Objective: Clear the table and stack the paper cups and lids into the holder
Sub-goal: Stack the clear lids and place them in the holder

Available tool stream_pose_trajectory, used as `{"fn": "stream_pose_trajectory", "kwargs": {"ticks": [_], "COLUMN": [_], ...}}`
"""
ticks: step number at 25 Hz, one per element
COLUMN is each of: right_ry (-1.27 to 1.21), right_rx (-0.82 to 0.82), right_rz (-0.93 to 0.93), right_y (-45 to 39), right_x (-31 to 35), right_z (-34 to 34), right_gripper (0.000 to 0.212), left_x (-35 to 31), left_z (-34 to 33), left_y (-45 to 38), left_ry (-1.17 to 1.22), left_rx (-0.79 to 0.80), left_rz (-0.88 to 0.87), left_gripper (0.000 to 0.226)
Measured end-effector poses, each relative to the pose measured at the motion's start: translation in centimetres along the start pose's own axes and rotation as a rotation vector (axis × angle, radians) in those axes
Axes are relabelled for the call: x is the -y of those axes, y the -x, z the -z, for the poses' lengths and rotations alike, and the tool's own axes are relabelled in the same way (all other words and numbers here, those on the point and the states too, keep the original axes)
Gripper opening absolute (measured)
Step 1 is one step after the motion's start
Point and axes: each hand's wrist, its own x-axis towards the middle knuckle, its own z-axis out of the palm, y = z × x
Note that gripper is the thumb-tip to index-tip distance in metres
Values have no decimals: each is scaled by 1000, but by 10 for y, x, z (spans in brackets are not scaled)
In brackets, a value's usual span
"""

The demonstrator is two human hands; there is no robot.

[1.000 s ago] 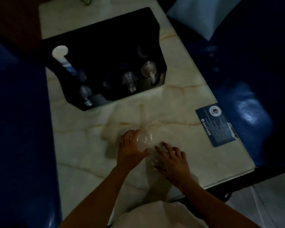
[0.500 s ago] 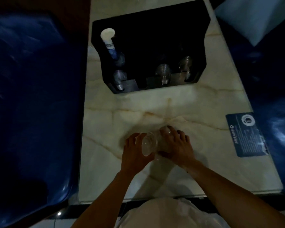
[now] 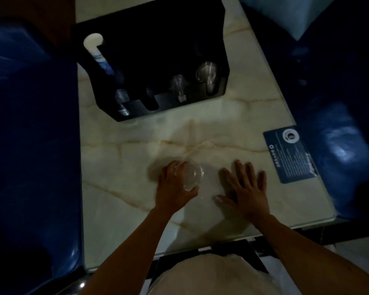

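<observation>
My left hand (image 3: 172,186) grips a clear plastic cup or small stack of lids (image 3: 192,175) just above the marble table (image 3: 136,158); which it is I cannot tell in the dim light. My right hand (image 3: 246,187) lies flat with fingers spread on the table to the right of it, holding nothing. The black holder (image 3: 158,50) stands at the far side of the table. Its front slots hold clear cups (image 3: 179,87) and clear lids (image 3: 207,74), and a stack of white and blue paper cups (image 3: 98,54) leans out at its left.
A blue printed card (image 3: 289,154) lies at the table's right edge. Dark blue seats flank the table on the left (image 3: 30,145) and right (image 3: 339,145). A pale cushion (image 3: 292,13) sits at the far right. The table's near edge is right before my body.
My right hand has let go of the clear item and moved right, now flat on the table. My left hand still holds the clear item. The camera view has shifted a little.
</observation>
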Motion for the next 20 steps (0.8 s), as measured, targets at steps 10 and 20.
{"fn": "stream_pose_trajectory", "kwargs": {"ticks": [10,20], "right_ry": [-46,-14], "right_rx": [-7,8], "right_rz": [9,6], "right_y": [-1,-2], "right_x": [-3,-5], "right_z": [-2,-7], "right_gripper": [88,89], "left_x": [5,2], "left_z": [-13,-16], "left_y": [-5,-9], "left_ry": [-35,-19], "left_rx": [4,91], "left_rz": [0,40], "left_gripper": [86,91]}}
